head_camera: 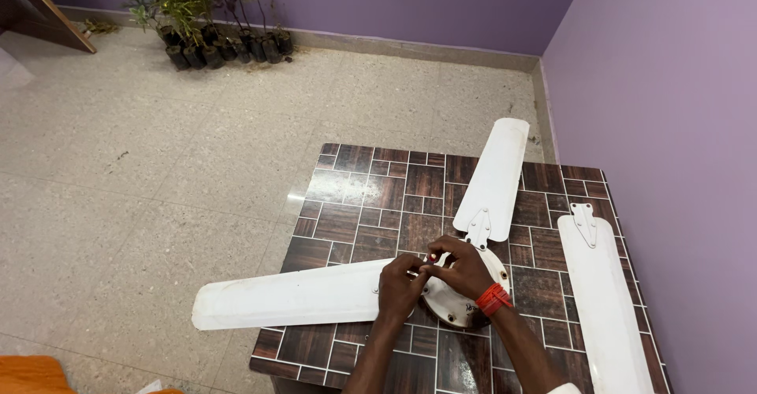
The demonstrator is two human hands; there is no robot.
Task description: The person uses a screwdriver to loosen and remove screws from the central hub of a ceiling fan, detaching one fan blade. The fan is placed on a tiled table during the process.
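Looking down, I see my left hand and right hand meeting over the fan hub at the table's near edge, fingertips pinching something small and reddish I can't make out. One blade runs left from my left hand; another points far. A loose blade lies right, cut off at the bottom. My palms hide the hub's middle.

White fan blades – brown tiled table – purple wall.
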